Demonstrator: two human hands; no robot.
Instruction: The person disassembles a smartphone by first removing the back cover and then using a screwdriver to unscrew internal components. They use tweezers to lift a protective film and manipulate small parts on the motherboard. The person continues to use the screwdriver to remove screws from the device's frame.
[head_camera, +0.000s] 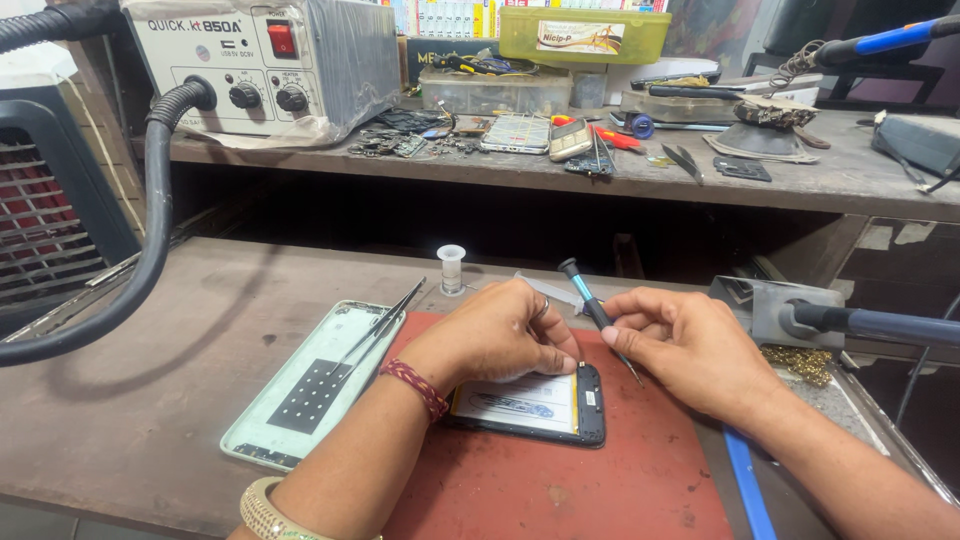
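- The left hand (500, 335) covers the top part of the open phone (535, 405), so the work spot is hard to see
- The phone lies flat on a red mat (560, 480) on the surface (150, 400), under both hands
- The left hand rests palm down, fingers bent, pressing on the phone's edge
- The right hand (690, 350) is closed on a thin screwdriver (597, 312), tilted, tip down near the phone's corner
- A pale green back cover (300, 390) lies left of the mat with tweezers (385, 320) across it
- A yellow-green box (583, 35) with a light label sits on the shelf behind
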